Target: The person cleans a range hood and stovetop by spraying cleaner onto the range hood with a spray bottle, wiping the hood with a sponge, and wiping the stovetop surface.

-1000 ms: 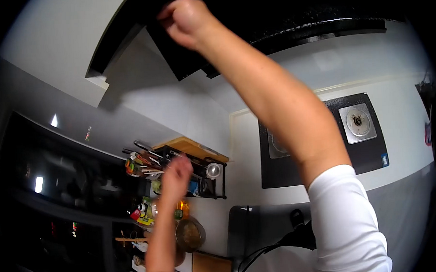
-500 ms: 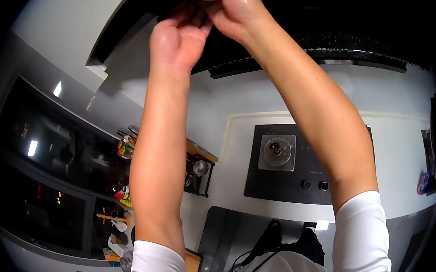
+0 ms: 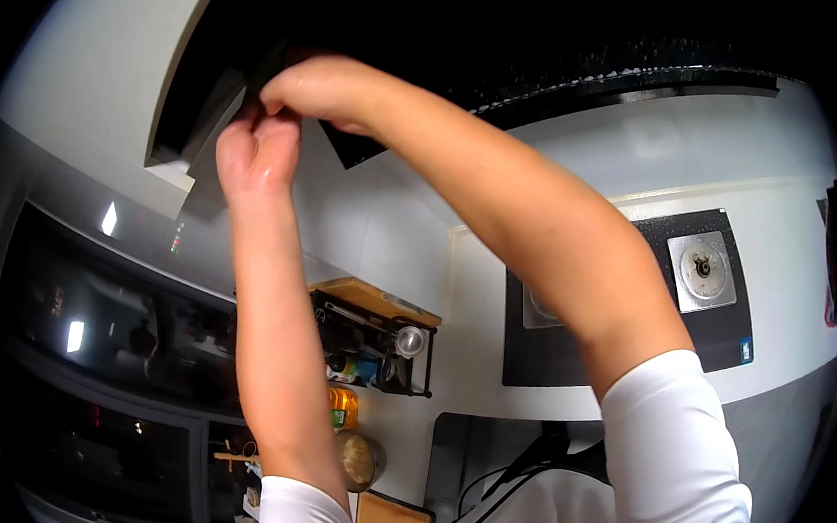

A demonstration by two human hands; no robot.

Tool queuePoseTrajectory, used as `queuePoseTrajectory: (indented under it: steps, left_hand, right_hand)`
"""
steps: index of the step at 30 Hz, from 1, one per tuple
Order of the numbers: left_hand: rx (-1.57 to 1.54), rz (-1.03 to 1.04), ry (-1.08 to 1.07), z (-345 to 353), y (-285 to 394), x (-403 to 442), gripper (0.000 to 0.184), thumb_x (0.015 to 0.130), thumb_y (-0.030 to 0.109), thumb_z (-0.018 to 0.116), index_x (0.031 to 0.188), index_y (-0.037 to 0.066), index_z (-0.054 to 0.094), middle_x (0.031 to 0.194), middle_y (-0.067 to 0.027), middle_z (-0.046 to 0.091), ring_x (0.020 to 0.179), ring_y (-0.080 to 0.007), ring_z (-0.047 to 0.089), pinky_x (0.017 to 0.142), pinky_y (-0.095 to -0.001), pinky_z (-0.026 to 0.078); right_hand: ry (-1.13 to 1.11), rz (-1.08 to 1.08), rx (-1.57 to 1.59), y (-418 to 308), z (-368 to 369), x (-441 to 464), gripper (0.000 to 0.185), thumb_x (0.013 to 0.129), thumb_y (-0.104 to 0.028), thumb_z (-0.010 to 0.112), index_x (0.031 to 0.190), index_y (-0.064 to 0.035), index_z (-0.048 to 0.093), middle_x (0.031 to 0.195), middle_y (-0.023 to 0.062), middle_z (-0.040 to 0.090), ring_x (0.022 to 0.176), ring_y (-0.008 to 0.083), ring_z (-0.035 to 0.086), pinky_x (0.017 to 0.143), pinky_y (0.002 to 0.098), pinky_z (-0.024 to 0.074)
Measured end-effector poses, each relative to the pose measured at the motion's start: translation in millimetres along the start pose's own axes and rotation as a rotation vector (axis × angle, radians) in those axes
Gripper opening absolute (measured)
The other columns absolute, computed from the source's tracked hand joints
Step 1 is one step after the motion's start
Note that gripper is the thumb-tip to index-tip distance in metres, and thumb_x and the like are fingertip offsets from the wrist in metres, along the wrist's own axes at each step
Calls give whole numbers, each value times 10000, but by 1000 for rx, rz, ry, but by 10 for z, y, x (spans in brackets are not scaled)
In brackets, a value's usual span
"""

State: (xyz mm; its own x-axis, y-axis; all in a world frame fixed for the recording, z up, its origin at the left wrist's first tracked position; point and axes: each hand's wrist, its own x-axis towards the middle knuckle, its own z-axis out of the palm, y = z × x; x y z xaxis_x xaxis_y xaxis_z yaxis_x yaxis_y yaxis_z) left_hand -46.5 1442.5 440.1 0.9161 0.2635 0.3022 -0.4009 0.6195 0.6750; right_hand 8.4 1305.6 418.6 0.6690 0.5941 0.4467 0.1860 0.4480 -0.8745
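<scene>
Both arms reach up to the dark edge of the black range hood point(image 3: 558, 36) at the upper left. My left hand point(image 3: 259, 151) is raised with its palm side partly in view, and its fingertips vanish into the dark near the hood's left part. Just above and to the right, my right hand point(image 3: 320, 89) bends over toward it, fingers curled and mostly hidden. The two hands are close together or touching. Whatever they hold, if anything, is lost in the dark.
A black cooktop point(image 3: 593, 347) with metal burner plates point(image 3: 704, 270) lies on the white counter point(image 3: 471, 353). A black rack point(image 3: 410, 366), an orange bottle point(image 3: 344, 407), a bowl point(image 3: 358, 461) and a wooden board point(image 3: 392, 520) stand at lower centre-left, near dark windows point(image 3: 109, 325).
Both hands were apart a second ago, my left one low by the rack. It rose to join my right hand, then both shifted left and a little down in view.
</scene>
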Motion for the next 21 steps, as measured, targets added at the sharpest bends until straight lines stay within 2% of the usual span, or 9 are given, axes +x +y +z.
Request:
queuePoseTrajectory:
  steps: [1, 5, 8, 12, 14, 15, 18, 20, 21]
  left_hand:
    - [-179, -81, -173, -200, 62, 194, 297, 1037, 19, 394, 1239, -33, 606, 1305, -218, 609, 1259, -327, 562, 1106, -467, 462]
    - [-295, 166, 73, 301, -370, 208, 302, 1022, -3, 402, 1212, -70, 627, 1316, -241, 609, 1250, -366, 577, 1033, -483, 543]
    - [-468, 39, -61, 231, -254, 248, 355, 1021, -13, 374, 1295, -100, 582, 1369, -267, 575, 1289, -403, 549, 1132, -506, 488]
    - [-574, 99, -155, 9, -126, 172, 415, 1030, -10, 319, 1387, -132, 494, 1421, -293, 530, 1316, -430, 524, 1200, -525, 419]
    - [-602, 100, -185, 100, -185, 44, 436, 1035, 4, 293, 1411, -140, 458, 1434, -297, 518, 1323, -430, 518, 1204, -530, 404]
    - [-180, 362, 71, 247, -361, 87, 453, 1031, 27, 281, 1420, -137, 446, 1445, -302, 509, 1337, -428, 510, 1209, -530, 382]
    - [-441, -69, -261, 200, -532, 689, 436, 1004, 48, 329, 1376, -109, 495, 1427, -284, 535, 1335, -411, 518, 1154, -552, 417]
    - [-437, -171, -456, 204, -736, 1034, 414, 993, 52, 338, 1329, -59, 552, 1374, -250, 596, 1297, -416, 557, 1149, -562, 438]
    - [-426, -98, -398, 225, -728, 991, 416, 998, 61, 332, 1330, -67, 548, 1366, -253, 601, 1306, -417, 554, 1154, -560, 436]
  right_hand:
    - [3, -11, -53, -96, -140, -151, 148, 826, -135, 675, 878, -4, 721, 906, 95, 654, 903, 196, 568, 846, 337, 447]
    - [24, -327, 1, -48, -384, -215, 202, 853, -71, 622, 1025, 2, 699, 983, 98, 670, 971, 205, 595, 950, 340, 444]
    - [-23, -362, 569, -39, -525, -146, 237, 865, 8, 577, 1082, 3, 674, 1077, 112, 674, 1030, 224, 617, 1025, 373, 447]
    - [37, -158, 707, -45, -286, -54, 196, 871, 80, 537, 1002, -9, 653, 1014, 113, 653, 940, 239, 621, 966, 392, 510]
    - [50, -55, 436, -69, -238, -251, 194, 854, 73, 555, 1032, 33, 620, 897, 77, 584, 797, 205, 558, 923, 368, 523]
    - [8, -69, 301, -39, -332, -336, 291, 856, 63, 555, 1144, 76, 598, 1015, 111, 613, 886, 215, 594, 945, 353, 517]
    - [-33, -147, 68, -32, -759, -745, 608, 873, 22, 551, 1450, 145, 403, 1426, 229, 507, 1220, 271, 589, 1037, 325, 491]
    - [-14, -177, -3, -81, -1045, -1023, 761, 886, -3, 543, 1574, 135, 248, 1634, 288, 325, 1421, 318, 503, 1105, 330, 465]
    - [18, -197, -4, -82, -1130, -1120, 751, 890, -9, 542, 1568, 140, 255, 1623, 293, 341, 1424, 326, 500, 1121, 334, 455]
